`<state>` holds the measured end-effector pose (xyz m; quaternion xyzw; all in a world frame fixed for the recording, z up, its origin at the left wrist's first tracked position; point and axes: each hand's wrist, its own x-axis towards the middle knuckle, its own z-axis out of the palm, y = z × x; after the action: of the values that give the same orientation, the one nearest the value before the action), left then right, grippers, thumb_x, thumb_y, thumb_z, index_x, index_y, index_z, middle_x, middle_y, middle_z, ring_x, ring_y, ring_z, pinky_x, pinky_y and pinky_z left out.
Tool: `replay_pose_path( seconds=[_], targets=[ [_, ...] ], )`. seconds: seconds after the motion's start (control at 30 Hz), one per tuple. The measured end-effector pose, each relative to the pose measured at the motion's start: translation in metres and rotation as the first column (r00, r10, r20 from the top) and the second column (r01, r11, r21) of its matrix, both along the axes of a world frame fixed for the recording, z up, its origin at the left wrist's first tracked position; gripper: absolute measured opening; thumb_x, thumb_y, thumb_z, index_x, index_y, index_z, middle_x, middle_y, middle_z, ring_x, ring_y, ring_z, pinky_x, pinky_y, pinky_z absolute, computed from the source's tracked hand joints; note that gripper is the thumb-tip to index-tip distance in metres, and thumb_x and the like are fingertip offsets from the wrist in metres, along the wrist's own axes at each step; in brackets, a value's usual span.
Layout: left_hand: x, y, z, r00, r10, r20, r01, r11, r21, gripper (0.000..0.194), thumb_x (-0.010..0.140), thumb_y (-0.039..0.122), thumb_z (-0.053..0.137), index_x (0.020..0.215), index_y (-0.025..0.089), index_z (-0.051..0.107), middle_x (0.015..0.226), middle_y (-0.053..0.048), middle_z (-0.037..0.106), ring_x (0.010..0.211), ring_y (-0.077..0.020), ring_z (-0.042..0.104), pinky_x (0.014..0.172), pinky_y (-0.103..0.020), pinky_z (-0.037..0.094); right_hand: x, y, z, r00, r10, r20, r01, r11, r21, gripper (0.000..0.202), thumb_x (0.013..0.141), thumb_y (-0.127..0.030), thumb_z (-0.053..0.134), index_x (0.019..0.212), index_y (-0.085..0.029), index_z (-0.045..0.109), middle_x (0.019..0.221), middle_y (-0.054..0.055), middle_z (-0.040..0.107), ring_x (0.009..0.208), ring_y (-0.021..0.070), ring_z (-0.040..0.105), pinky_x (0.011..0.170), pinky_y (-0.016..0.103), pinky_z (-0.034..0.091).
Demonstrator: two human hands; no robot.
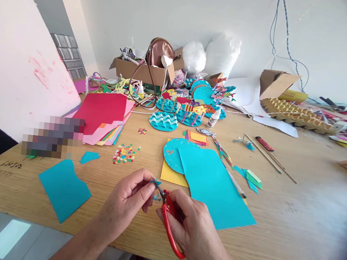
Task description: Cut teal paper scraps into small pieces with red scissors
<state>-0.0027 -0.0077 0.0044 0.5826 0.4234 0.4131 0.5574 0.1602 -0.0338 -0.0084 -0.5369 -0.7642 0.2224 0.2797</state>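
Near the table's front edge, my left hand (131, 202) pinches a small blue paper piece (156, 182) between thumb and fingers. Red-handled scissors (169, 224) are gripped in my right hand (193, 225), their blades pointing up and left at that piece. Small blue scraps (157, 197) show just below the blades. To the right of the scissors lies a large blue sheet (214, 184), overlapping a round blue piece (174, 153) and a yellow sheet (171, 174). A cut blue sheet (64, 189) and a smaller blue offcut (90, 157) lie at the left.
Colored dots (125, 154) and stacked colored paper (102, 112) are on the left. Blue decorated pieces (163, 121), a glue bottle (213, 119) and a cardboard box (136, 70) stand farther back. Sticks (264, 154), a red cutter (264, 143) and an egg tray (296, 114) lie right.
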Motion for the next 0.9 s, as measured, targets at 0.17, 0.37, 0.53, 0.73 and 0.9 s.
replay_pose_path(
  seconds=[0.17, 0.37, 0.53, 0.73, 0.9],
  targets=[
    [0.0, -0.001, 0.0, 1.0, 0.012, 0.01, -0.012, 1.0, -0.012, 0.018, 0.086, 0.029, 0.049, 0.071, 0.018, 0.052, 0.057, 0.004, 0.049, 0.055, -0.0106, 0.046, 0.051, -0.02, 0.04, 0.001, -0.001, 0.001, 1.0, -0.011, 0.007, 0.011, 1.0, -0.004, 0.022, 0.082, -0.029, 0.048, 0.062, -0.022, 0.041, 0.051, -0.006, 0.042, 0.045, 0.0103, 0.035, 0.045, 0.022, 0.026],
    [-0.002, -0.001, -0.004, 0.999, 0.021, 0.035, -0.02, 0.999, -0.026, 0.019, 0.086, 0.031, 0.049, 0.074, 0.018, 0.055, 0.058, 0.003, 0.051, 0.055, -0.0109, 0.048, 0.051, -0.02, 0.04, 0.001, 0.0, -0.001, 1.0, -0.01, 0.022, 0.01, 1.0, -0.009, 0.021, 0.082, -0.029, 0.049, 0.063, -0.021, 0.044, 0.051, -0.005, 0.044, 0.045, 0.0103, 0.036, 0.045, 0.021, 0.027],
    [-0.004, -0.002, -0.005, 0.999, 0.025, 0.026, -0.024, 0.999, -0.03, 0.019, 0.086, 0.032, 0.05, 0.074, 0.018, 0.055, 0.058, 0.003, 0.051, 0.055, -0.0112, 0.048, 0.051, -0.021, 0.041, 0.002, 0.0, -0.004, 1.0, 0.002, 0.012, -0.001, 1.0, -0.021, 0.02, 0.082, -0.028, 0.049, 0.064, -0.021, 0.046, 0.053, -0.005, 0.045, 0.047, 0.0104, 0.037, 0.046, 0.022, 0.026],
    [-0.003, -0.002, -0.004, 0.999, 0.039, 0.037, -0.038, 0.999, -0.03, 0.017, 0.085, 0.029, 0.05, 0.073, 0.018, 0.054, 0.057, 0.004, 0.05, 0.055, -0.0106, 0.047, 0.05, -0.02, 0.041, 0.0, 0.001, 0.0, 1.0, 0.021, -0.02, -0.023, 0.996, -0.091, 0.02, 0.082, -0.028, 0.049, 0.065, -0.021, 0.043, 0.053, -0.005, 0.043, 0.047, 0.0103, 0.035, 0.046, 0.022, 0.025],
    [0.001, -0.005, -0.006, 0.988, 0.101, 0.113, -0.097, 0.994, -0.044, 0.015, 0.084, 0.028, 0.051, 0.073, 0.018, 0.054, 0.058, 0.003, 0.052, 0.054, -0.0104, 0.049, 0.049, -0.019, 0.041, -0.003, -0.001, 0.007, 0.999, 0.032, -0.015, -0.034, 0.99, -0.139, 0.012, 0.08, -0.023, 0.048, 0.069, -0.022, 0.043, 0.057, -0.005, 0.047, 0.049, 0.0111, 0.04, 0.047, 0.021, 0.027]
  ],
)
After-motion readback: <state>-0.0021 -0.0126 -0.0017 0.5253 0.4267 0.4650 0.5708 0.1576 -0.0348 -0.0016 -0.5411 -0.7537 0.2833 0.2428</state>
